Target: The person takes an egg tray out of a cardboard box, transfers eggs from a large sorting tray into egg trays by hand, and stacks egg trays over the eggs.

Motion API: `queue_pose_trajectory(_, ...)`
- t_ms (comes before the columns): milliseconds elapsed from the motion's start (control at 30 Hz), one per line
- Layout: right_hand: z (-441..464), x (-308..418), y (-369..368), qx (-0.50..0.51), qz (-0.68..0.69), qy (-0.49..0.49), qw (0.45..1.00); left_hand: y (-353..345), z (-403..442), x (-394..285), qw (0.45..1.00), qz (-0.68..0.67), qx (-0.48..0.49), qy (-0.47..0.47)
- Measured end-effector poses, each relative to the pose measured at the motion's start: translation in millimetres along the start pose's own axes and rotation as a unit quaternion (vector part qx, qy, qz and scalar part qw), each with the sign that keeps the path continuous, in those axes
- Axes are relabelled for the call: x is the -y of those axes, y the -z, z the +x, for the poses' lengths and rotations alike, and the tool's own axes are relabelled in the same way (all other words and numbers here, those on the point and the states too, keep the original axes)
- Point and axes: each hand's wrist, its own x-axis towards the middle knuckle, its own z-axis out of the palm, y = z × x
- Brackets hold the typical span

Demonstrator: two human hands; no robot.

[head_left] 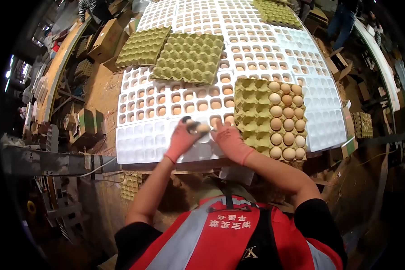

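Note:
My left hand (184, 138), in a red glove with dark fingers, is closed around eggs; a pale egg (203, 128) shows at its fingertips. Just to the right, my right hand (229, 139), gloved the same way, has its fingers curled on a brown egg (215, 122) at the front of the white foam trays (141, 155). Its underside is hidden. Beside that hand lies a yellow-green pulp egg tray (252, 121). Eggs (288, 124) fill its right-hand columns, while the left-hand cups hold none.
White foam trays with many eggs (202, 105) cover the table. Pulp trays (189, 58) lie on them at the back left, and another pulp tray (278, 12) at the far right. Cardboard boxes (85, 126) stand on the floor at left. A person (344, 22) stands at the back right.

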Motion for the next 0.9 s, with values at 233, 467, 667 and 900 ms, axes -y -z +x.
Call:
queue_pose_trajectory(233,40,4,12,-0.113,0.285,0.010,0.952,-14,-39,11,0.973,0.177,-0.115,-0.092)
queue_pose_trajectory(467,78,24,8,-0.087,0.437,-0.145,0.883,7,-40,37,0.975,-0.156,-0.143,0.068)
queue_pose_trajectory(667,124,52,3,-0.200,0.485,-0.128,0.841,-5,-45,68,0.960,0.226,0.036,-0.161)
queue_pose_trajectory(900,112,74,-31,-0.204,0.354,-0.028,0.912,15,-36,115,0.864,-0.479,-0.095,0.120)
